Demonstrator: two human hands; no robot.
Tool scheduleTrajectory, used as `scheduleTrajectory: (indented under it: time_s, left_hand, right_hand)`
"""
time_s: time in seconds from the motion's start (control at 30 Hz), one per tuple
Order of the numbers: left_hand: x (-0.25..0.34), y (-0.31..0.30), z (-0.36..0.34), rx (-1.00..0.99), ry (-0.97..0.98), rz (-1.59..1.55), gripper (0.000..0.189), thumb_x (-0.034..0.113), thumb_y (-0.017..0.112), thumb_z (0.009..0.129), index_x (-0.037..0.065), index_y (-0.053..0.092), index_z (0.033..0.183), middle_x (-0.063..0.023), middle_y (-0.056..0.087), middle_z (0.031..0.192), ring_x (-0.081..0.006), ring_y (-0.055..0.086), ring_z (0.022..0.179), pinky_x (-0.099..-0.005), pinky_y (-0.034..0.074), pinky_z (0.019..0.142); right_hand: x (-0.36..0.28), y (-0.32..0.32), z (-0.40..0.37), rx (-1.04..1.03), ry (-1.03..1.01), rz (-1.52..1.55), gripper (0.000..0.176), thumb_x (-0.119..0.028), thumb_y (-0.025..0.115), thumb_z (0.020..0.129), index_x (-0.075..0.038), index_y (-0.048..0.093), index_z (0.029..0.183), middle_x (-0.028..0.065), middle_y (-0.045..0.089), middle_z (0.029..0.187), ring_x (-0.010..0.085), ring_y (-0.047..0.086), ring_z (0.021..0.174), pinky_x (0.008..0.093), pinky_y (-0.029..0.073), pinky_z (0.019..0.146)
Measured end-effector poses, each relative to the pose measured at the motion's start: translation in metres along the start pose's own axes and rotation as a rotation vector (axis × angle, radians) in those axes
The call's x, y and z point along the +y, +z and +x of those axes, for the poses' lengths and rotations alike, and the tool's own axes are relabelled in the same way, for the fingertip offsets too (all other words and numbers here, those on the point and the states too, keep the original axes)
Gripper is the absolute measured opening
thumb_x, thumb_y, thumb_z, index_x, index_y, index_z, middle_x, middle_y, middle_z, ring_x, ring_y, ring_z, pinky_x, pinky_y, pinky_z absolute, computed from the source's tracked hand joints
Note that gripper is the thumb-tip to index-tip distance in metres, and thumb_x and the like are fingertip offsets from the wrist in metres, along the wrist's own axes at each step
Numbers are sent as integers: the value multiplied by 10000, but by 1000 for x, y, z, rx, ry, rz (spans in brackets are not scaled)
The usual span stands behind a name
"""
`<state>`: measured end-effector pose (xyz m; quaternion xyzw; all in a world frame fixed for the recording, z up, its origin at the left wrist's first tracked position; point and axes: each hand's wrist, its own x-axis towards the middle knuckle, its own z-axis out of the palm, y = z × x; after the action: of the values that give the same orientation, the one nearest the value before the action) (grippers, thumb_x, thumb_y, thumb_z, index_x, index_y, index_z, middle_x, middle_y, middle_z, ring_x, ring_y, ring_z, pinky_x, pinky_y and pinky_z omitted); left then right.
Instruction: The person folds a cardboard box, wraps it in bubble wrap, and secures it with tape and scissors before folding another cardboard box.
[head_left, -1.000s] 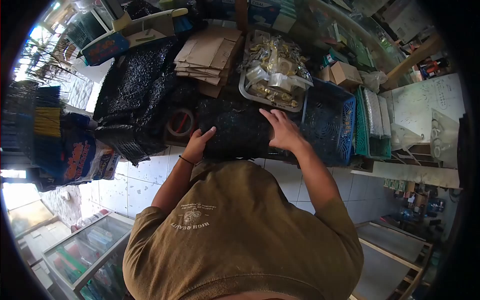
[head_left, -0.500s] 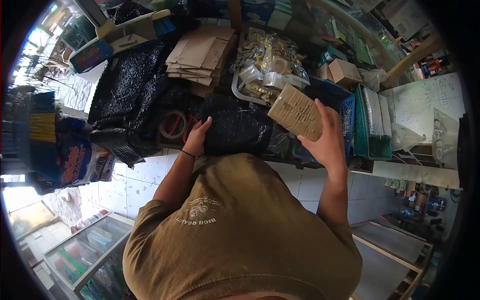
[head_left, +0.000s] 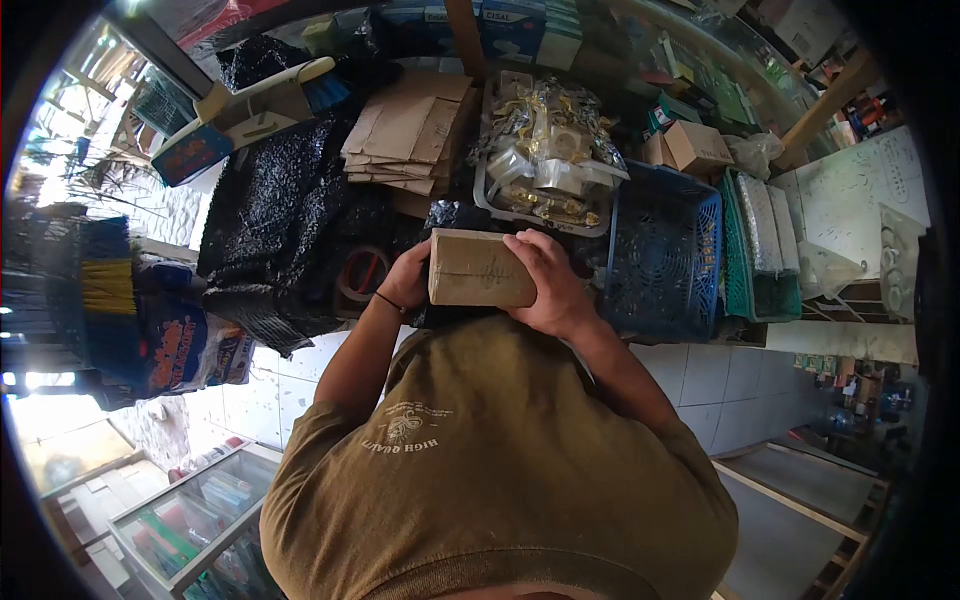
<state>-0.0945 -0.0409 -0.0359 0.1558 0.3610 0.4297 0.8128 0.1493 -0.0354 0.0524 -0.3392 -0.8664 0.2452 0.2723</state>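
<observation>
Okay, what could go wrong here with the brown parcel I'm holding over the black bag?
1. The brown parcel is gripped only at its ends by the left hand and right hand; it could slip onto the black plastic bag below.
2. The counter is crowded: the tape roll, the tray of gold packets and the blue basket sit close by, so setting the parcel down may knock or bury something.

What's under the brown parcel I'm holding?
Around the brown parcel, held by the left hand and right hand, a black plastic bag shows. Whatever lies directly beneath is covered.
</observation>
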Motion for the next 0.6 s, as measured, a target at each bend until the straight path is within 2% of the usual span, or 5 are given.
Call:
scheduleTrajectory:
  time_s: [0.27, 0.33, 0.37, 0.43, 0.6]
  left_hand:
    - [-1, -3, -9, -110, -26, -273, 544, 426, 407, 939, 5, 440, 1281, -138, 497, 1279, -257, 495, 1160, -387, 376, 998]
    - [-3, -7, -14, -238, 98, -85, 723, 519, 595, 811, 1, 426, 1285, -130, 502, 1265, -243, 482, 1171, -383, 359, 1006]
    - [-3, -8, -13, -237, 94, -84, 723, 519, 595, 811, 1, 426, 1285, -130, 502, 1265, -243, 482, 1171, -383, 359, 1006]
    - [8, 4, -16, -312, 259, 328, 975, 544, 775, 602, 5, 376, 1309, -113, 482, 1269, -222, 453, 1185, -371, 340, 1011]
    - [10, 19, -20, -192, 332, 446, 1062, 423, 831, 525, 28, 291, 1349, -97, 436, 1289, -215, 417, 1200, -360, 332, 1011]
  right_hand:
    - [4, 11, -12, 54, -51, -25, 967, -76, 819, 499, -163, 355, 1343, 112, 349, 1294, 345, 331, 1249, 420, 366, 1017]
    - [3, 11, -13, 63, -37, -22, 962, -76, 818, 502, -165, 357, 1341, 112, 350, 1293, 345, 330, 1247, 420, 366, 1018]
    - [4, 11, -13, 65, -32, -28, 958, -76, 818, 501, -165, 362, 1339, 112, 351, 1291, 345, 330, 1246, 420, 366, 1018]
    - [4, 12, -14, 69, -22, -35, 955, -75, 818, 500, -165, 367, 1337, 111, 352, 1289, 345, 329, 1244, 420, 367, 1018]
    - [11, 13, -16, 52, -23, -106, 889, -178, 813, 561, -162, 378, 1337, 115, 344, 1295, 347, 328, 1239, 434, 342, 1028]
